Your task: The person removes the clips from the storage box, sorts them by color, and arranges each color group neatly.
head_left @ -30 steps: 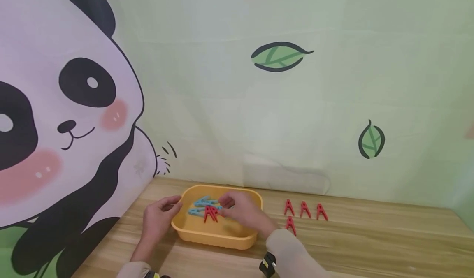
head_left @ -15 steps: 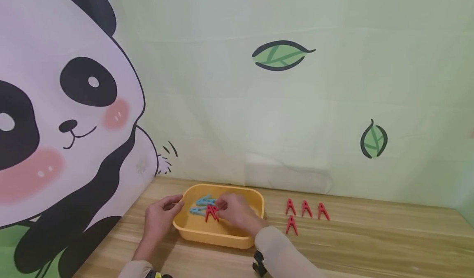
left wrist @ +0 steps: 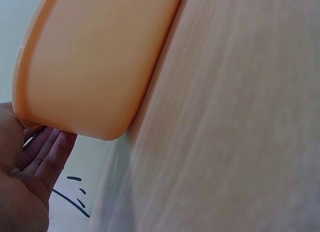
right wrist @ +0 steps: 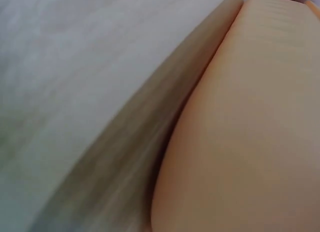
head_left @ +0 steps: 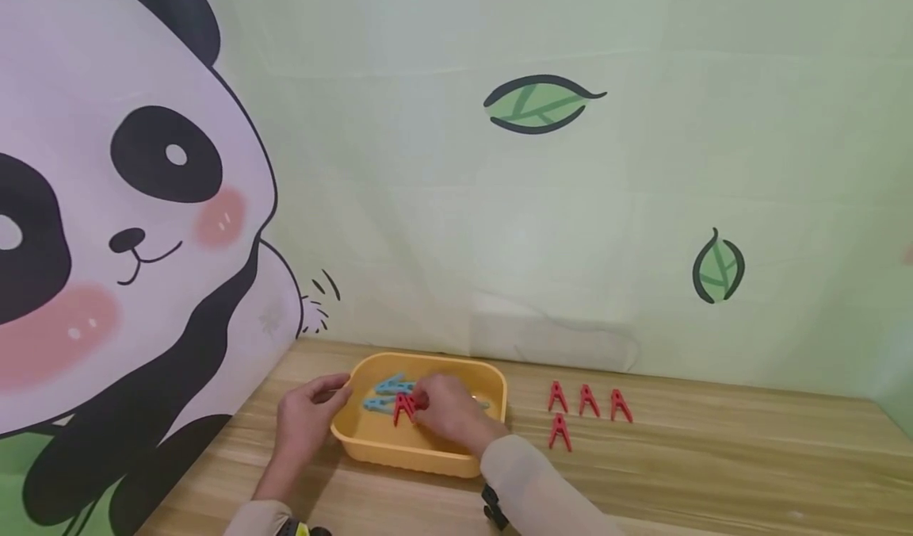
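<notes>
A yellow basin (head_left: 414, 458) stands on the table, with light blue clothespins (head_left: 391, 385) and red ones inside. My left hand (head_left: 305, 421) is at its left rim; in the left wrist view the left fingers (left wrist: 56, 159) lie extended against the outside of the wall. Reaching over the right side, my right hand (head_left: 452, 413) has its fingertips down in the basin, pinching a red clothespin (head_left: 422, 398) mostly covered by the fingers. Another red clothespin (head_left: 403, 409) lies just left of it. The right wrist view shows mainly the basin's outer wall (right wrist: 240, 127).
Several red clothespins (head_left: 586, 401) lie on the wooden table (head_left: 713, 457) right of the basin, three in a row and one (head_left: 559, 433) in front. A cloth backdrop (head_left: 399, 203) with a panda and leaves rises behind the table.
My right hand has moved left and lower in the basin, its fingertips now at the red clothespins. The left hand has stayed by the left rim.
</notes>
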Available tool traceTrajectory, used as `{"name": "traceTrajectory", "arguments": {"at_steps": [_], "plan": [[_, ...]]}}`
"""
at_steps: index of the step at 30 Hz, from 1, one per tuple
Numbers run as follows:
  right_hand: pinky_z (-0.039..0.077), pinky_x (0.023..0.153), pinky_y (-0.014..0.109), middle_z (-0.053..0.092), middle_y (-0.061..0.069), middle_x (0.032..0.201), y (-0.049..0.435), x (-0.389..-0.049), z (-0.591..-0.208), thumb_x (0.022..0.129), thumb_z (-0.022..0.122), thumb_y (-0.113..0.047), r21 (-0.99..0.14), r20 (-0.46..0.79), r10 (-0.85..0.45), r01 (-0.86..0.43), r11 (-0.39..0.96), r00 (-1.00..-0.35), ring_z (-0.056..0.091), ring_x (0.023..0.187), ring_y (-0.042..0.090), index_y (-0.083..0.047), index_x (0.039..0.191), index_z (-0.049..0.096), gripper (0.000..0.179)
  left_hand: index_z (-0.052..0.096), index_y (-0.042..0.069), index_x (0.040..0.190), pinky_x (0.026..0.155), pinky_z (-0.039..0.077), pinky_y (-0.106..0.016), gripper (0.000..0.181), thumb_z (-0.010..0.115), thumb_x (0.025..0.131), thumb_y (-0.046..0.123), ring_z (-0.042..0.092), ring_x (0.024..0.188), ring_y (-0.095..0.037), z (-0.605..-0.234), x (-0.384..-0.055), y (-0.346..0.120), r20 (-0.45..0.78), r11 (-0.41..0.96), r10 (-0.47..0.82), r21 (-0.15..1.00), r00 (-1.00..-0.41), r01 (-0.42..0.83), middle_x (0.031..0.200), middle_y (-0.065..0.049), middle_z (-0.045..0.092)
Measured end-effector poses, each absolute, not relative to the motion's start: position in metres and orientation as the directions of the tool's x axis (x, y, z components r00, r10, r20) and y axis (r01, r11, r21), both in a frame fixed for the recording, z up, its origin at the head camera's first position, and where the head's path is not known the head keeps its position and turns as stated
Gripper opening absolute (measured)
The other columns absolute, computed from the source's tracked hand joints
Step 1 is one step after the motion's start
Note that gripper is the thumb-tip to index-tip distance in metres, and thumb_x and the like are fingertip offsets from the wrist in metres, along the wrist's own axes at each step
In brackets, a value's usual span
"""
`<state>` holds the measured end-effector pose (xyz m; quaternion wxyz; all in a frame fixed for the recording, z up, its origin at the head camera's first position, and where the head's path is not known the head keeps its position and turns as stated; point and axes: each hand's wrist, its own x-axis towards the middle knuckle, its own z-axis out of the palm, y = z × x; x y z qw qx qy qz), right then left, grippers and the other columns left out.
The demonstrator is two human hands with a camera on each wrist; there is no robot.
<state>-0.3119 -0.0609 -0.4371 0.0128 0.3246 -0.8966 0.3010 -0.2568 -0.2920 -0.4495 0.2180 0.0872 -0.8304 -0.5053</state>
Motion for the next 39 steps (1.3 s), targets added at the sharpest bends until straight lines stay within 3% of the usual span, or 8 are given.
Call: {"name": "traceTrajectory", "arguments": {"at_steps": [4, 11, 17, 22, 30, 39], "plan": [[0.049, 0.074, 0.026, 0.058, -0.003, 0.087, -0.062, -0.312, -0.437, 0.089, 0.085, -0.008, -0.473, 0.214, -0.593, -0.614, 0.632, -0.776, 0.052, 0.08, 0.012, -0.004, 0.099, 0.075, 0.015, 0.078, -0.004, 0.119, 0.073, 0.053, -0.011, 0.024, 0.078, 0.097, 0.008, 0.076, 0.101, -0.025, -0.449, -0.256, -0.292, 0.273, 0.473, -0.367, 0.878, -0.89, 0.074, 0.112, -0.019, 0.078], [0.055, 0.09, 0.032, 0.065, 0.004, 0.104, -0.06, -0.307, -0.434, 0.086, 0.082, -0.005, -0.456, 0.165, -0.613, -0.611, 0.647, -0.772, 0.06, 0.095, 0.019, -0.002, 0.112, 0.076, 0.028, 0.077, -0.004, 0.12, 0.074, 0.053, -0.01, 0.025, 0.077, 0.098, 0.007, 0.075, 0.104, -0.028, -0.449, -0.256, -0.293, 0.271, 0.477, -0.36, 0.876, -0.893, 0.074, 0.115, -0.019, 0.077], [0.054, 0.085, 0.03, 0.063, 0.002, 0.096, -0.059, -0.305, -0.432, 0.086, 0.082, -0.006, -0.447, 0.185, -0.616, -0.624, 0.642, -0.766, 0.058, 0.089, 0.017, -0.001, 0.105, 0.076, 0.02, 0.076, -0.004, 0.122, 0.076, 0.053, -0.01, 0.026, 0.077, 0.098, 0.008, 0.074, 0.108, -0.032, -0.448, -0.257, -0.292, 0.262, 0.48, -0.351, 0.875, -0.899, 0.068, 0.117, -0.02, 0.077], [0.055, 0.086, 0.029, 0.064, 0.001, 0.097, -0.06, -0.305, -0.432, 0.089, 0.082, -0.006, -0.447, 0.167, -0.62, -0.62, 0.645, -0.766, 0.06, 0.089, 0.015, -0.002, 0.106, 0.078, 0.019, 0.076, -0.003, 0.123, 0.082, 0.058, -0.019, 0.026, 0.077, 0.099, 0.009, 0.074, 0.11, -0.032, -0.448, -0.256, -0.292, 0.26, 0.489, -0.351, 0.87, -0.9, 0.061, 0.119, -0.02, 0.076], [0.056, 0.087, 0.03, 0.068, 0.001, 0.099, -0.057, -0.304, -0.431, 0.093, 0.081, -0.007, -0.524, 0.168, -0.592, -0.58, 0.623, -0.788, 0.06, 0.09, 0.014, -0.004, 0.107, 0.079, 0.015, 0.076, -0.003, 0.121, 0.081, 0.057, -0.016, 0.026, 0.077, 0.098, 0.008, 0.074, 0.11, -0.033, -0.449, -0.257, -0.292, 0.255, 0.479, -0.356, 0.876, -0.899, 0.058, 0.118, -0.02, 0.076], [0.058, 0.09, 0.036, 0.071, 0.006, 0.105, -0.046, -0.299, -0.42, 0.093, 0.079, -0.004, -0.594, 0.225, -0.577, -0.58, 0.558, -0.785, 0.065, 0.096, 0.02, 0.0, 0.11, 0.075, 0.018, 0.076, -0.002, 0.122, 0.085, 0.06, -0.024, 0.026, 0.077, 0.099, 0.01, 0.073, 0.111, -0.033, -0.451, -0.257, -0.292, 0.243, 0.487, -0.356, 0.872, -0.902, 0.043, 0.12, -0.019, 0.076]]}}
